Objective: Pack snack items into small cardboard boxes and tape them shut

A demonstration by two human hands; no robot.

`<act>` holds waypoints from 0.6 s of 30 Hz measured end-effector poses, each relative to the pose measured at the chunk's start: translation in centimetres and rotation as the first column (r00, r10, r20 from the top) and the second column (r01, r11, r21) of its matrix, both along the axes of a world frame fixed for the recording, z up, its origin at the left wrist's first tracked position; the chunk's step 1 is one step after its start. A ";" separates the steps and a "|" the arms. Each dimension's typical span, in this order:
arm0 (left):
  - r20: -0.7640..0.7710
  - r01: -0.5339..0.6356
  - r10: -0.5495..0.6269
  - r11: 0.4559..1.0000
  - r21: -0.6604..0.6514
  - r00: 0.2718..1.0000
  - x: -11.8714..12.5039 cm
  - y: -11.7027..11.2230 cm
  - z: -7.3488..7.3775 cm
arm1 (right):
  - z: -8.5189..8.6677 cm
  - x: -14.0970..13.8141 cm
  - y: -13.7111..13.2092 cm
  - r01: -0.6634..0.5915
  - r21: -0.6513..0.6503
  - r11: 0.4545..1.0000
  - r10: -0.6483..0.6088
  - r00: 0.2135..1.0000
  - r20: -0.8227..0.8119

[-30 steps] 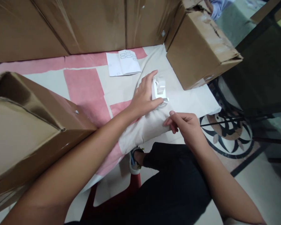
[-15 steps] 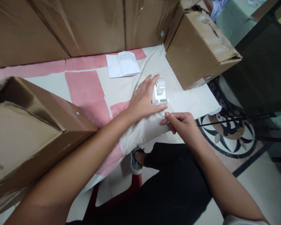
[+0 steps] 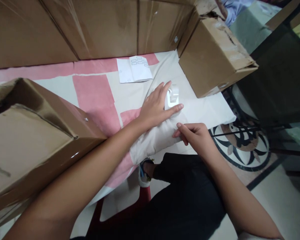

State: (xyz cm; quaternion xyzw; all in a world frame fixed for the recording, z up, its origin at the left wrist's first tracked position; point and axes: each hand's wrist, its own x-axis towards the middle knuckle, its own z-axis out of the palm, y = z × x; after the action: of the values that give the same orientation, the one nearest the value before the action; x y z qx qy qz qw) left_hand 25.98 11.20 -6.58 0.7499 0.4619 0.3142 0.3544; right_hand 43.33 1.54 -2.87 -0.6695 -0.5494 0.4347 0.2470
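A white tape dispenser [image 3: 168,101] with a roll of clear tape [image 3: 174,92] sits on the cloth-covered table near its front edge. My left hand [image 3: 155,108] grips the dispenser from the left, with the thumb across its near end. Just in front and to the right, my right hand [image 3: 191,133] is closed in a pinch, thumb against fingers. A strip of clear tape showed at these fingertips half a second ago; now it is too faint to make out. A folded white paper [image 3: 135,70] with printed outlines lies behind my left hand.
Large cardboard boxes [image 3: 105,30] line the back of the table. Another box [image 3: 205,56] stands at the right, and an open one [image 3: 40,133] at the left near my forearm. Beyond the right box, another person's sleeve [image 3: 236,10] shows. A dark chair back [image 3: 277,76] is at right.
My left thumb has shifted up and to the right across the dispenser's near end. My right hand, still pinched, sits slightly lower and farther from the dispenser.
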 end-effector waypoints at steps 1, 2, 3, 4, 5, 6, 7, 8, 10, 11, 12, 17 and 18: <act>0.006 0.004 -0.004 1.000 0.008 1.000 0.0 0.0 -0.1 | 0.1 0.0 0.0 0.007 0.002 1.000 -0.007 1.000 -0.009; 0.014 0.005 -0.005 1.000 0.012 1.000 0.0 0.1 -0.1 | 0.1 0.0 0.0 0.013 0.006 1.000 -0.013 1.000 -0.020; 0.019 0.003 -0.003 1.000 0.017 1.000 0.0 0.1 -0.2 | 0.1 0.0 0.0 0.019 0.014 1.000 -0.019 0.999 -0.031; 0.019 0.001 -0.001 1.000 0.024 1.000 0.0 0.1 -0.2 | 0.2 0.0 0.0 0.023 0.023 0.999 -0.022 0.999 -0.040; 0.017 -0.003 0.003 0.999 0.033 1.000 0.0 0.2 -0.3 | 0.2 0.1 -0.1 0.028 0.035 0.999 -0.026 0.998 -0.050; 0.016 -0.006 0.005 0.999 0.044 1.000 0.0 0.2 -0.3 | 0.1 0.1 -0.1 0.033 0.050 0.998 -0.030 0.998 -0.062; 0.017 -0.007 0.006 0.998 0.056 1.000 0.0 0.3 -0.4 | 0.1 0.2 -0.2 0.040 0.066 0.997 -0.035 0.996 -0.078; 0.021 -0.008 0.007 0.998 0.068 1.000 0.0 0.3 -0.4 | 0.1 0.2 -0.2 0.048 0.084 0.995 -0.040 0.995 -0.097; 0.033 -0.014 0.011 0.996 0.086 0.999 0.1 0.3 -0.5 | 0.3 0.2 -0.2 0.070 0.129 0.989 -0.051 0.988 -0.144; 0.036 -0.018 0.015 0.996 0.092 0.999 0.1 0.3 -0.6 | 0.5 0.1 -0.2 0.084 0.158 0.984 -0.057 0.984 -0.169; 0.033 -0.022 0.019 0.995 0.098 0.999 0.1 0.3 -0.7 | 0.8 0.0 -0.2 0.097 0.188 0.977 -0.061 0.980 -0.192; -0.018 -0.032 0.035 0.992 0.122 0.999 0.4 0.1 -1.0 | 3.9 -2.2 0.3 0.153 0.392 0.907 -0.022 0.947 -0.319; -0.035 -0.035 0.040 0.992 0.123 0.999 0.5 0.0 -0.8 | 4.8 -3.0 0.5 0.154 0.437 0.886 0.010 0.936 -0.352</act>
State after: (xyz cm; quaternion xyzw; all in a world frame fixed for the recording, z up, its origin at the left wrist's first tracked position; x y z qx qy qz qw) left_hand 26.48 11.21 -7.38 0.7671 0.4625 0.3343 0.2931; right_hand 40.31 2.00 1.91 -0.5259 -0.5587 0.3939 0.5062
